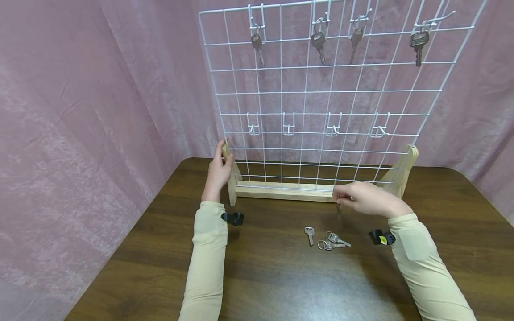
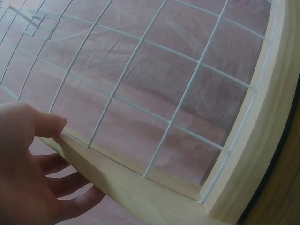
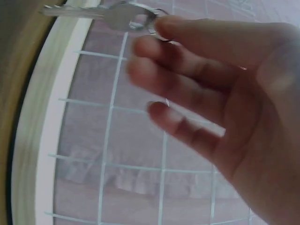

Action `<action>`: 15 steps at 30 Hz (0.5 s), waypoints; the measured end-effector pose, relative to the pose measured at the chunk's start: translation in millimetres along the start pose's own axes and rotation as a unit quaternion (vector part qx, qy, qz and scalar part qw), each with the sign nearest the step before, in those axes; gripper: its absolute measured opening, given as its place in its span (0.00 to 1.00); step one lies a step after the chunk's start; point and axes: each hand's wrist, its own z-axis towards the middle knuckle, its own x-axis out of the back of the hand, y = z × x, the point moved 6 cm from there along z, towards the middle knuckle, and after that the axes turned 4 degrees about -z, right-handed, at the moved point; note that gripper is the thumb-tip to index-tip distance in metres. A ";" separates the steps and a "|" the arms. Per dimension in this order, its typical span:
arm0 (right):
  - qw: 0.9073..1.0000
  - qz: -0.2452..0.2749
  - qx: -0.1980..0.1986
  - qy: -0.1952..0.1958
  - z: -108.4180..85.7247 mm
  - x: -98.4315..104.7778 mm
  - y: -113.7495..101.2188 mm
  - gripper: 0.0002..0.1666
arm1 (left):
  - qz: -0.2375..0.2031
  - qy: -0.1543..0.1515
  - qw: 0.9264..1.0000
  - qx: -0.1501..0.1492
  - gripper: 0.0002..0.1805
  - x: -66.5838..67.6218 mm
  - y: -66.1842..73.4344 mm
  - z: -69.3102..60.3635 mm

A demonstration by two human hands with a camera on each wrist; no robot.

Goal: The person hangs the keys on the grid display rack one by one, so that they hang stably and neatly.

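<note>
My left hand (image 1: 219,173) grips the left wooden upright (image 1: 231,185) of a white wire grid rack (image 1: 305,91). In the left wrist view, the thumb lies on one side of that wood and the fingers (image 2: 70,183) on the other. Low in front of the rack, my right hand (image 1: 367,198) pinches a key (image 3: 124,15) by its ring between thumb and forefinger. The key points away from the fingertips in the right wrist view. On the table below lie a single key (image 1: 309,235) and two ringed keys, one (image 1: 337,239) just behind the other (image 1: 329,245).
Along the upper row of hooks hang several keys, among them one at the left (image 1: 256,42) and one at the right (image 1: 419,42). Bare hooks, such as this white hook (image 1: 333,130), line the lower row. A pink curtain (image 1: 120,89) stands behind the brown table (image 1: 273,276).
</note>
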 end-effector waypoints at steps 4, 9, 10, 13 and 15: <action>0.997 -0.032 0.013 0.063 -0.2 12.2 -8.8 0.09 | 0.000 0.000 1.000 -0.001 0.28 -0.1 0.1 -0.4; 0.987 -0.068 0.045 0.137 -2.6 26.4 -22.5 0.09 | -0.003 -0.008 1.000 -0.005 0.29 -0.8 1.4 -0.5; 0.985 -0.076 0.049 0.148 -3.5 28.9 -24.6 0.09 | -0.004 -0.009 1.000 -0.006 0.29 -0.8 1.7 -0.4; 0.980 -0.089 0.055 0.167 -5.6 34.8 -29.8 0.09 | -0.005 -0.008 1.000 -0.004 0.28 -0.2 1.2 0.0; 0.978 -0.094 0.058 0.176 -6.6 37.5 -32.7 0.08 | -0.004 -0.008 1.000 -0.004 0.28 0.2 0.7 0.3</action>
